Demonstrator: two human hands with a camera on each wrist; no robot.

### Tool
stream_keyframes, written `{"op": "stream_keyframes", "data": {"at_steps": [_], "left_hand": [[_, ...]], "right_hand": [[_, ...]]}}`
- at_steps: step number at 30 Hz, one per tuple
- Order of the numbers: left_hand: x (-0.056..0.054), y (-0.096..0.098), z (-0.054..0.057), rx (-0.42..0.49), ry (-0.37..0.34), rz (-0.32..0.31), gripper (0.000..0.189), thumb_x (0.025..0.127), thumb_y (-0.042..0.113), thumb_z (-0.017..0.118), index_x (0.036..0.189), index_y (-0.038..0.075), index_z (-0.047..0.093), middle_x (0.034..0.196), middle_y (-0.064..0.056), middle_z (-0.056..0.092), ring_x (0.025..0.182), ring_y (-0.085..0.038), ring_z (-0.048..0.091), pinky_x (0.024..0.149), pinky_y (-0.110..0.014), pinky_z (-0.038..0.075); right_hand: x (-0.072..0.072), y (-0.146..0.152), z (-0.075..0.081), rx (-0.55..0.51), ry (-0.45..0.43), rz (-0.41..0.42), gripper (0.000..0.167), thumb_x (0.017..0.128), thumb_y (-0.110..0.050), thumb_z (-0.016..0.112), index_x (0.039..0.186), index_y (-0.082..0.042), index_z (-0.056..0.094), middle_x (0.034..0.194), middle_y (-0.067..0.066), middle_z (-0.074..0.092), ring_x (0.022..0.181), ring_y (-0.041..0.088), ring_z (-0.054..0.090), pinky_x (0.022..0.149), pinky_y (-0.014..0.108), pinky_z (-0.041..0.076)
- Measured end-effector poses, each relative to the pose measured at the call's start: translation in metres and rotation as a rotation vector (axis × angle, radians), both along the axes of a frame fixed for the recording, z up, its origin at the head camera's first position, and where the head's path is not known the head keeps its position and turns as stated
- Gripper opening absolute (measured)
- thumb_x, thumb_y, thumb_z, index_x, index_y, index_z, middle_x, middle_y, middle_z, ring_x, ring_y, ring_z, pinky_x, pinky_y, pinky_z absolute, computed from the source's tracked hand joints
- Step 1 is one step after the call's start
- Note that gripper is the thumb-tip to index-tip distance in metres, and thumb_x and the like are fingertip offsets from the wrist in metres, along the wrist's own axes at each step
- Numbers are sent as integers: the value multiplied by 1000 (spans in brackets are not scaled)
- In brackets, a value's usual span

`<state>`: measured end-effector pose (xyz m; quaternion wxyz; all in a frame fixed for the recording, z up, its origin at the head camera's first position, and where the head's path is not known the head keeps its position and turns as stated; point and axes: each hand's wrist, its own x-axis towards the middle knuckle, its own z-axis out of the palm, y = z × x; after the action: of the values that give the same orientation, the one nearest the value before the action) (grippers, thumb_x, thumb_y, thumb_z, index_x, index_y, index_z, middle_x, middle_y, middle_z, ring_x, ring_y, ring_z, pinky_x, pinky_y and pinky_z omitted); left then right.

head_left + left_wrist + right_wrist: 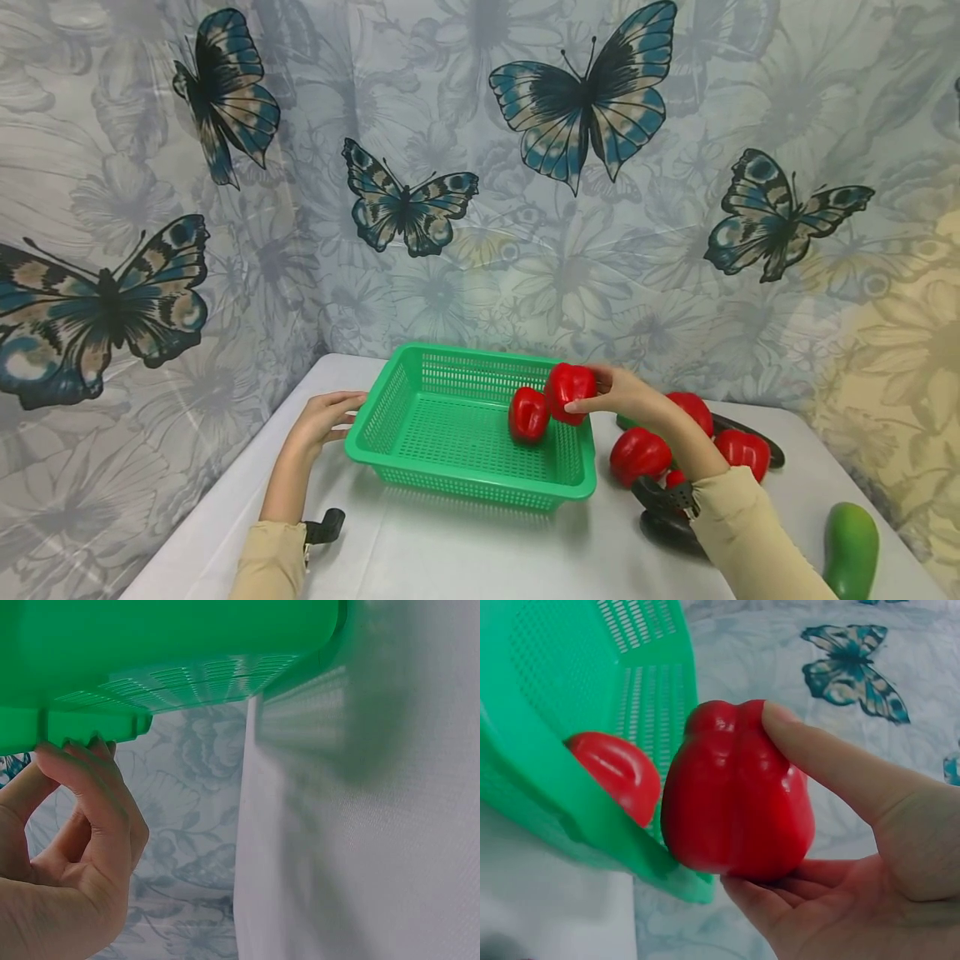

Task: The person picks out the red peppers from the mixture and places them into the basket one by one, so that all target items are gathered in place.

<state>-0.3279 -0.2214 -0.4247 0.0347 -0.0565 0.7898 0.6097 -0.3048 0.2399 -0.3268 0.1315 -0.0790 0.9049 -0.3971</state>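
Note:
A green plastic basket [457,487] stands on the white table, with one red bell pepper [528,415] lying in its right part. Over the basket's right end, my right hand [618,393] holds another red bell pepper [567,392]. In the right wrist view, the thumb presses the top of the held pepper [735,795] while the other fingers support it from below. At the basket's left end, my left hand [327,419] grips the rim. Up close in the left wrist view, the left hand's curled fingers [94,787] touch the rim's underside.
Right of the basket lie several more red peppers [640,457], a dark eggplant [670,532] and another long dark vegetable [757,437], partly behind the right forearm. A green oblong vegetable [851,546] lies near the table's right edge. Butterfly-patterned cloth [525,275] hangs behind the table.

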Motion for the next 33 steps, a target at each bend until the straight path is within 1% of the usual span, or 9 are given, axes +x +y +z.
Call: {"op": "stream_keyframes", "data": {"at_steps": [4,9,14,19,24,28,30,33], "left_hand": [[0,0,0,3,0,1,55,93,37,66,134,2,57,112,-1,68,88,-10,65,81,-33,57],[0,1,0,-3,4,7,55,93,38,66,133,1,58,115,-4,68,89,-10,65,82,-33,58],[1,1,1,-6,0,7,55,93,39,66,134,2,58,117,-5,67,89,-9,66,80,-31,58],[1,1,2,-7,-1,8,54,93,37,66,134,2,57,117,-6,67,87,-8,66,78,-30,58],[1,1,2,-5,-2,2,53,94,37,65,133,2,58,117,-6,67,88,-9,66,79,-30,58],[1,1,1,-3,-3,-4,51,94,35,65,133,2,58,115,-4,67,88,-10,66,78,-30,58],[1,0,1,-9,-1,-13,51,95,35,64,134,2,57,116,-4,67,89,-9,66,79,-30,58],[1,1,1,0,-1,-7,51,95,35,64,133,2,58,116,-5,67,88,-10,66,79,-31,58]], "right_hand": [[-1,-6,-1,4,-13,6,98,82,-43,77,151,3,26,145,26,45,131,41,46,101,55,47],[-3,-11,-2,16,-29,19,96,81,-41,78,150,4,29,143,25,47,129,40,47,101,56,47],[-5,-16,-2,58,-38,32,94,80,-43,79,147,4,34,138,21,52,126,38,48,99,57,47],[-7,-21,1,78,-58,56,89,79,-43,79,144,4,39,132,17,57,123,35,50,99,57,47],[-10,-26,2,120,-68,84,87,79,-46,79,142,3,44,131,15,58,124,33,50,102,58,45],[-10,-29,1,127,-94,80,87,78,-47,79,140,4,46,133,16,57,126,34,50,102,58,45],[-10,-31,0,129,-105,70,88,77,-47,80,139,5,46,133,16,57,125,34,50,102,57,45],[-10,-34,-1,146,-116,58,91,75,-49,81,138,7,46,132,16,57,123,33,51,100,55,47]]}}
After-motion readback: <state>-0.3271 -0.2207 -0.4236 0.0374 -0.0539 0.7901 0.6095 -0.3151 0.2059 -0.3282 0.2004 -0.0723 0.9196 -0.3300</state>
